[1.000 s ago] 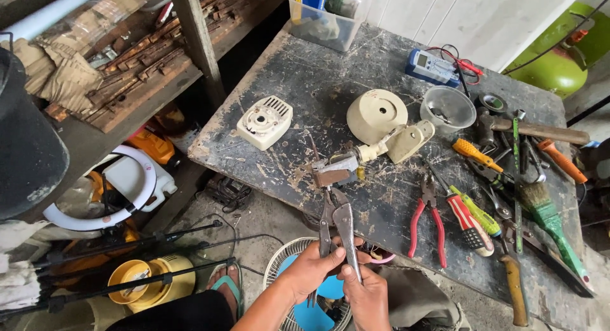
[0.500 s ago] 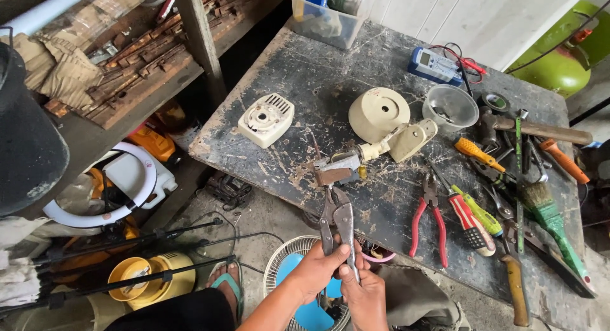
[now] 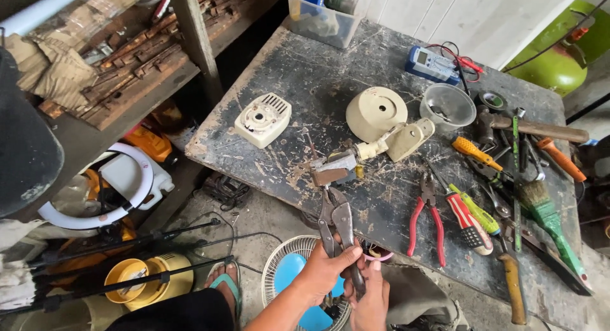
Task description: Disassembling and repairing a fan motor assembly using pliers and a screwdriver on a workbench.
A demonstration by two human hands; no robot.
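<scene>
Hands [image 3: 346, 280] unmoved on pliers [image 3: 337, 220]; scratched dark workbench [image 3: 305, 83].

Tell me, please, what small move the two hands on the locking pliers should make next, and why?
Probably squeeze the handles a little tighter and hold them steady. The left hand and right hand both wrap the handles of the locking pliers, whose nose sits at the small metal piece on the end of the beige fan part at the table edge. Whether the grip has locked cannot be seen.
</scene>
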